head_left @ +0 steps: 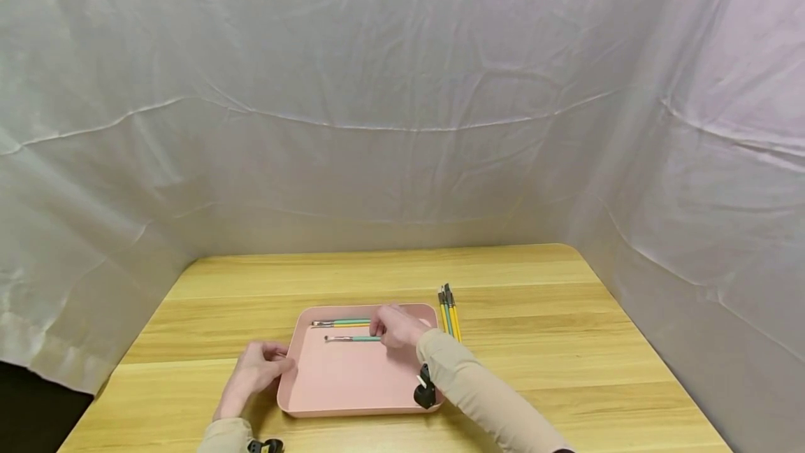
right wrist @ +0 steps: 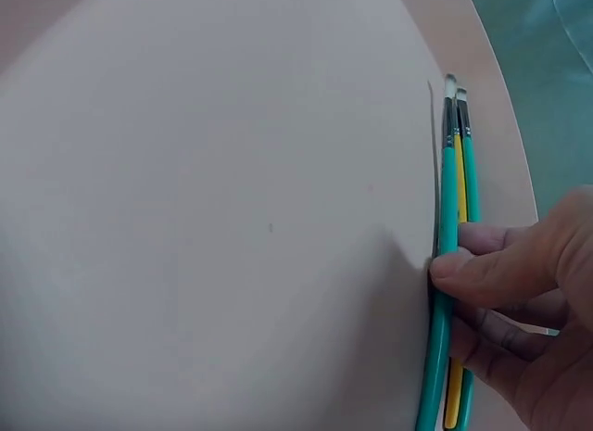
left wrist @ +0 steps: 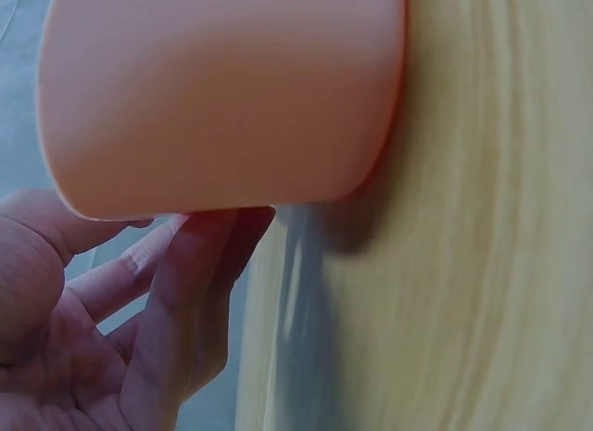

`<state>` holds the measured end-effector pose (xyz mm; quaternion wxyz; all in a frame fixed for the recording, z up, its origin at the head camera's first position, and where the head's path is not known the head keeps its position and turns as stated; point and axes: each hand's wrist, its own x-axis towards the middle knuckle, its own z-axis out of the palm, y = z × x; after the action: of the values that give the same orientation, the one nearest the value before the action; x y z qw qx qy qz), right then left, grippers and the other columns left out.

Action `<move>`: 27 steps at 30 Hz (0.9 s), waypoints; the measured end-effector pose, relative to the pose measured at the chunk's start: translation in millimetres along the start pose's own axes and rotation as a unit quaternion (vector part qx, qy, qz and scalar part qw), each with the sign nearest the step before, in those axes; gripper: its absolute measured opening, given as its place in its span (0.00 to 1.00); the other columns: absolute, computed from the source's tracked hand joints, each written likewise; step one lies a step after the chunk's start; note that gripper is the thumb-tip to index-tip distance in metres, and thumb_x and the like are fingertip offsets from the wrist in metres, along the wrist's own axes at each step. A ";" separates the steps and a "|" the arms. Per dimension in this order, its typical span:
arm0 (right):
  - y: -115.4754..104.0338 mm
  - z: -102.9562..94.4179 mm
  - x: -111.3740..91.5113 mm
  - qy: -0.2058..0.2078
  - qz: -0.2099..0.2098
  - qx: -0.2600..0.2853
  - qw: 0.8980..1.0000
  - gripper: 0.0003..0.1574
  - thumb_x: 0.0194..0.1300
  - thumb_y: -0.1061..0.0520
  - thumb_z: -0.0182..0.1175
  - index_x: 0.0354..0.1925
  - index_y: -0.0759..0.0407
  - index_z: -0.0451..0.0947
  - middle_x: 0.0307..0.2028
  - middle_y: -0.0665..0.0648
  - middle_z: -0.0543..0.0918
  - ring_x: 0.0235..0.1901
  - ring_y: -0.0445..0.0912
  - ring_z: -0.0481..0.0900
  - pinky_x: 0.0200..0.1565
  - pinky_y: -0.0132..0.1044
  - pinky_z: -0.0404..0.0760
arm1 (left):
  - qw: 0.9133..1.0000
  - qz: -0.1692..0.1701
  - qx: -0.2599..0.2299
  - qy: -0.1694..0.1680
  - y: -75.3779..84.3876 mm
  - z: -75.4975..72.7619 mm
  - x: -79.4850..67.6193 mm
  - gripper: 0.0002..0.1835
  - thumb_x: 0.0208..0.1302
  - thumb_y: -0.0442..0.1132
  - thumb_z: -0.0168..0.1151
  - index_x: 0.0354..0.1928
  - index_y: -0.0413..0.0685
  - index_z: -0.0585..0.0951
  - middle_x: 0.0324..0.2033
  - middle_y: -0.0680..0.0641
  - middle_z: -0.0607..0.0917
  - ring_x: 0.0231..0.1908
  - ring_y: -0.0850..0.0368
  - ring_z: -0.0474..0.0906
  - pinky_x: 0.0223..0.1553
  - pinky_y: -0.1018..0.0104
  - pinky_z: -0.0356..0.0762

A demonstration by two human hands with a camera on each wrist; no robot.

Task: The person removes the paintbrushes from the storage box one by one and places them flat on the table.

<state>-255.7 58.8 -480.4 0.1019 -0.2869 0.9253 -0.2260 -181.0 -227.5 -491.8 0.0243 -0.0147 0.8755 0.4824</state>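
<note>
My right hand (head_left: 399, 327) is over the far right part of a pink tray (head_left: 352, 379). Its thumb and fingers pinch a teal-handled paintbrush (right wrist: 447, 199), bristles toward the left in the head view. Beside it along the tray's far wall lie a yellow-handled paintbrush (right wrist: 460, 176) and a second teal-handled paintbrush (right wrist: 472, 176). At the tray's left side my left hand (head_left: 251, 372) grips the wall, with the thumb at the rim and the fingers outside. The left wrist view shows those fingers against the tray's outer side.
Several more paintbrushes (head_left: 448, 313) with teal and yellow handles lie on the wooden table (head_left: 553, 341), just right of the tray, bristles pointing away. Grey cloth (head_left: 402, 159) hangs behind the table and on both sides.
</note>
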 end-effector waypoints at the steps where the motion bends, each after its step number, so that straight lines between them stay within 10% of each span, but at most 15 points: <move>1: -0.1 -0.3 -0.4 -0.001 0.001 0.001 1.000 0.21 0.52 0.78 0.55 0.34 0.58 0.86 0.28 0.48 0.84 0.27 0.34 0.72 0.35 0.23 0.74 | 1.000 0.004 -0.002 -0.002 -1.2 -0.2 0.3 0.16 0.50 0.32 0.67 0.39 0.27 0.84 0.27 0.44 0.89 0.29 0.62 0.82 0.33 0.71 0.80; 27: -0.6 -25.7 -22.0 0.019 0.003 0.164 0.986 0.14 0.60 0.76 0.59 0.41 0.67 0.86 0.36 0.61 0.88 0.33 0.40 0.78 0.39 0.31 0.79 | 0.999 -0.040 0.022 0.003 13.9 0.3 -2.9 0.16 0.53 0.30 0.67 0.43 0.23 0.83 0.31 0.38 0.89 0.32 0.58 0.83 0.34 0.71 0.80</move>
<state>-245.7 80.2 -456.3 0.1309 -0.2596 0.8783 -0.3796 -178.8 -219.8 -480.1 0.0414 -0.0502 0.8847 0.4616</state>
